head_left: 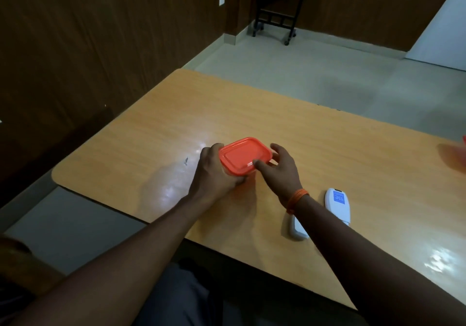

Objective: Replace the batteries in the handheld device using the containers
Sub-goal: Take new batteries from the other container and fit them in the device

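Lid (243,154) needs peeling: left hand (214,171) clamps the orange container on the worktop (327,149), right hand (280,171) loose, fingertip at the near corner. Lift there, I'd say.

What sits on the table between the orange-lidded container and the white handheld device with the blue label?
In the head view, only the right hand and its wrist, with an orange band, lie between the orange-lidded rectangular container and white handheld device.

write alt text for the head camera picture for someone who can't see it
Two hands grip an orange-lidded container on a wooden table: left hand around its side, right hand at the lid's edge. A white handheld device lies to the right.
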